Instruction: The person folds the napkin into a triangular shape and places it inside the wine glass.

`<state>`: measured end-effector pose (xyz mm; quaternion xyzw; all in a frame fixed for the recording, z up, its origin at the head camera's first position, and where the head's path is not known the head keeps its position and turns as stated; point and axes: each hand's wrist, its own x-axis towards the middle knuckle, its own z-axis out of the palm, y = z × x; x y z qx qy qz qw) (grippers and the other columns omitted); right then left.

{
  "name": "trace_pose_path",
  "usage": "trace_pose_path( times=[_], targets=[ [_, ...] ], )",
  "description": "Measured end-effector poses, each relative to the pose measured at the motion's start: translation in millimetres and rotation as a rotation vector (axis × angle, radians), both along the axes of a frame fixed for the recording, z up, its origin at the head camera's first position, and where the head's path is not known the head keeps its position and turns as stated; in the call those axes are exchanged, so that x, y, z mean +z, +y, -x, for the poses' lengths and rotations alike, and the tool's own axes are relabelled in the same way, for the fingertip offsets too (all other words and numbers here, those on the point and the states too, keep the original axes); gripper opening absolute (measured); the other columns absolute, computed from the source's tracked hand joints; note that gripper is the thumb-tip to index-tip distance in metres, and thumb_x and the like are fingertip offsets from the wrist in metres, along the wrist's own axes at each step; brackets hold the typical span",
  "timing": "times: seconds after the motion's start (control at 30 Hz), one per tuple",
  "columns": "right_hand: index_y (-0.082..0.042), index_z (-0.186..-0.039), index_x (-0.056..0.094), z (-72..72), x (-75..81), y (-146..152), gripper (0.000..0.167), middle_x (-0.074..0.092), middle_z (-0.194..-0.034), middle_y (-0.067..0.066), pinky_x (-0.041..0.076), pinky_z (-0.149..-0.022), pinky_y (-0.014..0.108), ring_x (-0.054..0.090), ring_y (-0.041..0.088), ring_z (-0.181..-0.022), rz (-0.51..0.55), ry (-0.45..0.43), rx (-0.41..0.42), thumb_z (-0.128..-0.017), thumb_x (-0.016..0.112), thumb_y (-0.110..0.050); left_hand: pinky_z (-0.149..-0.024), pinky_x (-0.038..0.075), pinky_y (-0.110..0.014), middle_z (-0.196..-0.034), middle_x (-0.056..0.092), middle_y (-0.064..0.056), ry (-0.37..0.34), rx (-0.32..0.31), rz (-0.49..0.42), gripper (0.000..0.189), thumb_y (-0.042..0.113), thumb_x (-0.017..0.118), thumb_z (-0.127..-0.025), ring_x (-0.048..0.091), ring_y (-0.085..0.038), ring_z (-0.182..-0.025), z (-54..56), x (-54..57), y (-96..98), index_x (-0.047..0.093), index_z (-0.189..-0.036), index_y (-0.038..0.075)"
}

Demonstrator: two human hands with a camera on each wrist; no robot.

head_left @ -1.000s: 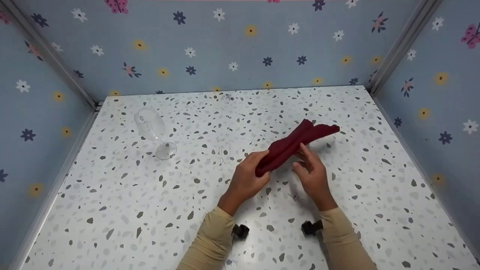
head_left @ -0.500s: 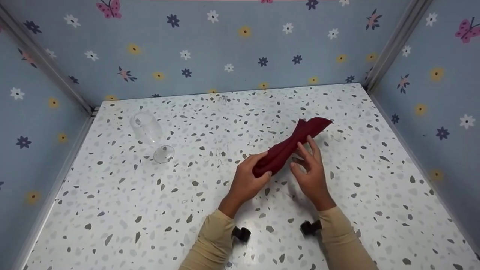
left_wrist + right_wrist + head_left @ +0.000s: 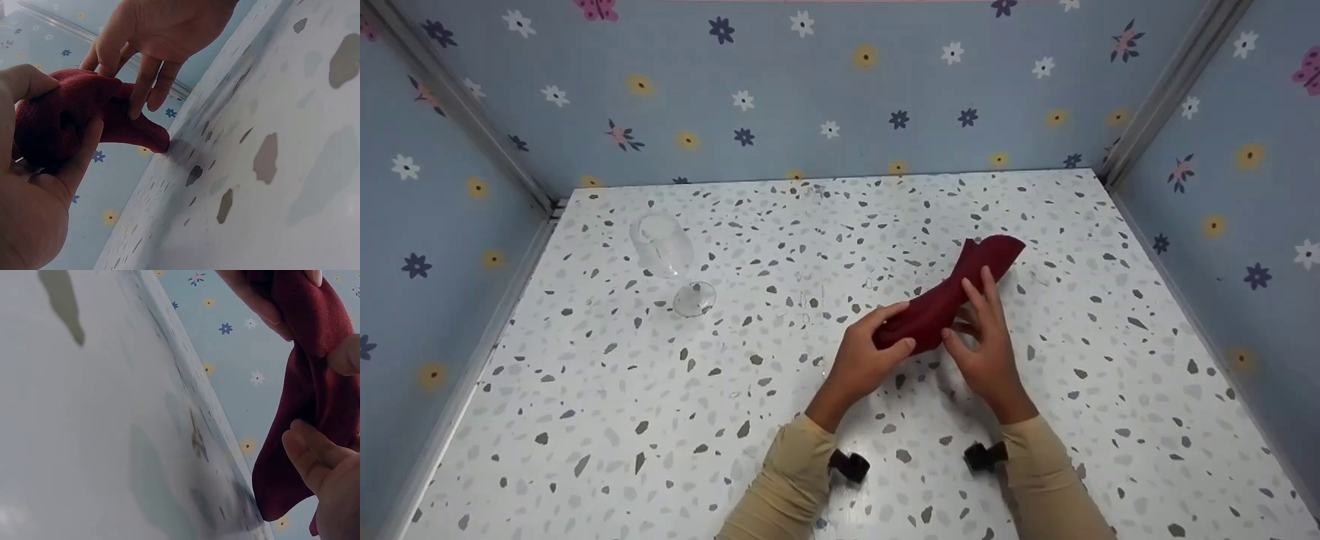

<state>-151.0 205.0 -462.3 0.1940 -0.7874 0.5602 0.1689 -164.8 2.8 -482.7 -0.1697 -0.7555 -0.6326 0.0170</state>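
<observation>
A dark red cloth napkin (image 3: 934, 307), bunched into a long roll, is held just above the speckled table. My left hand (image 3: 866, 356) grips its near end, with fingers and thumb wrapped round it. Farther along, my right hand (image 3: 986, 349) holds the middle of the napkin between thumb and fingers, two fingers lying along its upper side. Beyond them the far end flares out loosely. The left wrist view shows the gripped end of the napkin (image 3: 73, 107) folded over. In the right wrist view the far end of the napkin (image 3: 287, 478) hangs to the tabletop.
A clear stemmed glass (image 3: 664, 247) stands upright at the table's back left, well away from both hands. Flower-patterned panels (image 3: 825, 90) wall the table (image 3: 660, 420) at the back and both sides. Black wrist mounts (image 3: 851, 466) sit on the sleeves.
My right fingers have closed in on the napkin's middle. Its flared far end has drawn together and turned slightly, and the left hand has shifted a little to the right.
</observation>
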Motion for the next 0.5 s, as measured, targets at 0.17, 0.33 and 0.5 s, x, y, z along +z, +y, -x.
trace_pose_path(
  times=[0.17, 0.33, 0.5],
  targets=[
    [0.007, -0.154, 0.028, -0.9, 1.3, -1.2, 0.072, 0.005, -0.164, 0.025, 0.051, -0.089, 0.060, 0.060, 0.037, -0.116, 0.001, -0.021, 0.021, -0.091, 0.063, 0.012, -0.093, 0.049, -0.037, -0.132, 0.062, 0.000, -0.054, 0.007, -0.061, 0.049, 0.019, 0.070, -0.088, 0.058, -0.019, -0.113, -1.6, 0.9, 0.4, 0.063, -0.137, 0.020],
    [0.006, -0.155, 0.027, -3.2, 2.4, -1.9, 0.076, 0.007, -0.164, 0.025, 0.052, -0.087, 0.057, 0.061, 0.030, -0.110, -0.010, -0.040, 0.029, -0.088, 0.060, 0.016, -0.094, 0.049, -0.036, -0.133, 0.061, -0.001, -0.096, 0.002, -0.140, 0.048, 0.016, 0.070, -0.089, 0.056, -0.018, -0.115, -3.3, 1.2, 2.2, 0.063, -0.137, 0.020],
    [0.005, -0.156, 0.024, -4.0, 1.8, -2.4, 0.083, 0.003, -0.165, 0.023, 0.053, -0.091, 0.047, 0.054, 0.038, -0.119, 0.069, -0.028, 0.074, -0.080, 0.051, 0.026, -0.092, 0.051, -0.035, -0.135, 0.059, -0.002, -0.113, 0.012, -0.234, 0.048, 0.015, 0.070, -0.091, 0.056, -0.021, -0.116, -5.1, 1.2, 10.6, 0.061, -0.138, 0.017]
  ],
)
